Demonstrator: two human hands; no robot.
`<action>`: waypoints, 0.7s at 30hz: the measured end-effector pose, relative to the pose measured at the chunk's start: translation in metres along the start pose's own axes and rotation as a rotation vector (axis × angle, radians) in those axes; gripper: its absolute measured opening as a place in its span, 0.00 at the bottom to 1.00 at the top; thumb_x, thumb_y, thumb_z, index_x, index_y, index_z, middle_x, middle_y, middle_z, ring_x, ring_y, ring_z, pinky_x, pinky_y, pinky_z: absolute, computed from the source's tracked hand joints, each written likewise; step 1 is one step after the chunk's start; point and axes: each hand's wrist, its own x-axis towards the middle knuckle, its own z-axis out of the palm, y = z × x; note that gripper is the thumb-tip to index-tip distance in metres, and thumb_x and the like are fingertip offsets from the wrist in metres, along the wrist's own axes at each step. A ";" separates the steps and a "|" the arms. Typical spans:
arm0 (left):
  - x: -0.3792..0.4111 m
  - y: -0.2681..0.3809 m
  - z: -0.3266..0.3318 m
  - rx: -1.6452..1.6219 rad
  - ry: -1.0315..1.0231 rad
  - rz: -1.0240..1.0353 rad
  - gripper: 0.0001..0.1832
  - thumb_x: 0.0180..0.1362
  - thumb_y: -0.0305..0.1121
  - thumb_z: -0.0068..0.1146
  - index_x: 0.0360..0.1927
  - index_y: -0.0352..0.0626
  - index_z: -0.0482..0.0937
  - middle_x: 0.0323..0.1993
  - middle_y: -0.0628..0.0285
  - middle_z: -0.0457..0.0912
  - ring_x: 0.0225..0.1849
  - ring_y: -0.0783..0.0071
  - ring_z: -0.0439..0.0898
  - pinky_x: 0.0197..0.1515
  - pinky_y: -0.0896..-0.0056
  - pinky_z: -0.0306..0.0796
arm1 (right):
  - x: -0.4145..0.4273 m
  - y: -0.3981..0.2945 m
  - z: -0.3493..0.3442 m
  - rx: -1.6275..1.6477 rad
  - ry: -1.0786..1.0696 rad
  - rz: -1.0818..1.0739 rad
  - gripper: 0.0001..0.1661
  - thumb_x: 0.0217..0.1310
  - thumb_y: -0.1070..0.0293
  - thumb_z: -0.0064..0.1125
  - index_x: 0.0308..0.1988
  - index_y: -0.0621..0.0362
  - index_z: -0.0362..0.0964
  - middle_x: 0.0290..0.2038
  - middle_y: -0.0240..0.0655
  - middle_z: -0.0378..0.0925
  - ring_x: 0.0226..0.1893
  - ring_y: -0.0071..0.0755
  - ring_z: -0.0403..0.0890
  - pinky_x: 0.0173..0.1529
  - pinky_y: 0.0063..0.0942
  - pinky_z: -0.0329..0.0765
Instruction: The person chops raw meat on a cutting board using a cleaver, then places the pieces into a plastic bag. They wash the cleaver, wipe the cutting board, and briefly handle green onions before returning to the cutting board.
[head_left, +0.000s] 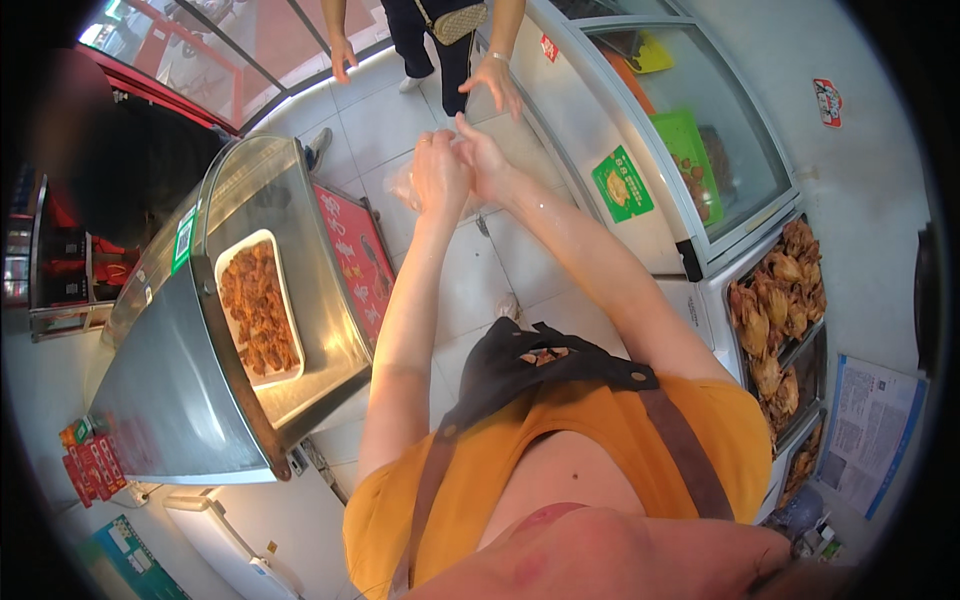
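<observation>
Both my hands are together in front of me, arms stretched forward, at the gathered top of a clear plastic bag (403, 187). My left hand (439, 174) is closed on the bag, a ring on one finger. Close against it, my right hand (486, 161) has its thumb raised and its fingers bent in at the bag's top; the fingertips are partly hidden. The bag hangs below the hands, and its contents cannot be made out. Just beyond, another person's open hand (495, 84) reaches toward the bag, and that person's other hand (342, 58) hangs farther left.
On my left, a metal display counter (330, 255) holds a white tray (299, 360) of browned food pieces (259, 307). A glass-topped display cabinet (739, 142) stands to the right, beside trays of cooked poultry (769, 315). Another person (135, 165) is at far left. The floor (390, 112) is tiled.
</observation>
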 end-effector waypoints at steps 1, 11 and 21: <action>0.011 0.006 0.000 -0.020 0.013 0.082 0.13 0.48 0.21 0.53 0.40 0.37 0.77 0.35 0.47 0.79 0.41 0.46 0.76 0.43 0.54 0.71 | 0.015 -0.015 -0.005 0.020 -0.037 0.044 0.25 0.67 0.44 0.42 0.39 0.56 0.71 0.36 0.33 0.77 0.40 0.29 0.75 0.49 0.29 0.68; -0.022 -0.009 -0.014 -0.255 -0.117 0.008 0.09 0.61 0.26 0.49 0.43 0.36 0.77 0.38 0.49 0.79 0.43 0.52 0.78 0.47 0.61 0.71 | 0.141 -0.080 -0.036 0.395 -0.070 -0.021 0.18 0.62 0.61 0.52 0.40 0.67 0.65 0.32 0.39 0.73 0.32 0.37 0.75 0.44 0.34 0.74; -0.197 -0.046 0.023 -0.357 -0.768 -0.568 0.12 0.60 0.33 0.49 0.36 0.34 0.80 0.32 0.48 0.82 0.37 0.55 0.82 0.41 0.61 0.74 | 0.139 -0.118 -0.031 0.107 -0.123 -0.256 0.22 0.62 0.57 0.50 0.48 0.64 0.68 0.45 0.42 0.76 0.45 0.39 0.76 0.53 0.36 0.71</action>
